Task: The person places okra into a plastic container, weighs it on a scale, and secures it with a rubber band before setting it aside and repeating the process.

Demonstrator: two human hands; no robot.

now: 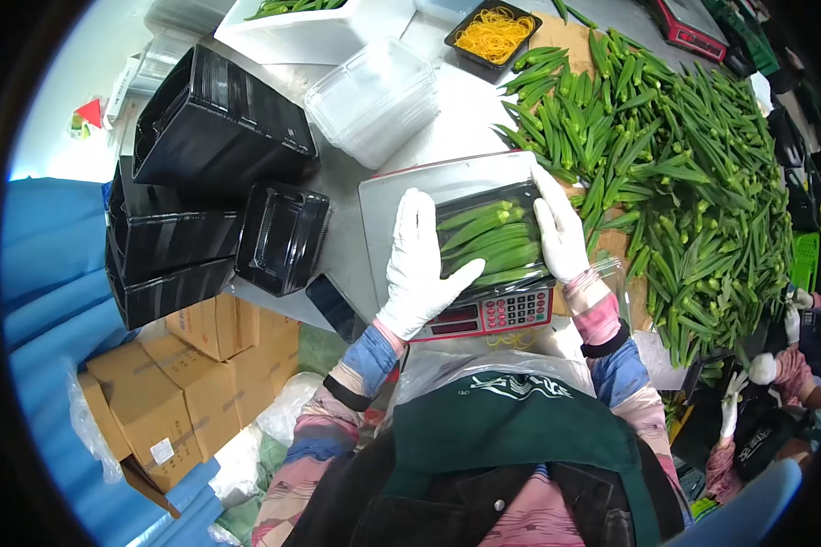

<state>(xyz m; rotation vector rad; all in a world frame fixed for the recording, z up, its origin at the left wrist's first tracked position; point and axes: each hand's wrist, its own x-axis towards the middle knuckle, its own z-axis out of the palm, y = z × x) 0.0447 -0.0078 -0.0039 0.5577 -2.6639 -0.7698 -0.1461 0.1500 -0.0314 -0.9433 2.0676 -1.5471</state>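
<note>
A black tray of okra (491,242) rests on a scale (388,196) with a steel plate and a red keypad front, and a shiny clear film or lid seems to cover it. My left hand (420,269), in a white glove, lies along the tray's left side, fingers stretched out and thumb reaching over its front left part. On the right side my gloved right hand (561,228) grips the tray's edge, its thumb towards the okra. The underside of the tray is hidden.
Loose okra (702,201) is heaped on the right. Black tray stacks (228,118), clear containers (374,100) and a phone (336,305) stand or lie left. Rubber bands (494,36) fill a small tray behind. Cardboard boxes (182,392) sit below left; co-workers' gloved hands (732,401) show lower right.
</note>
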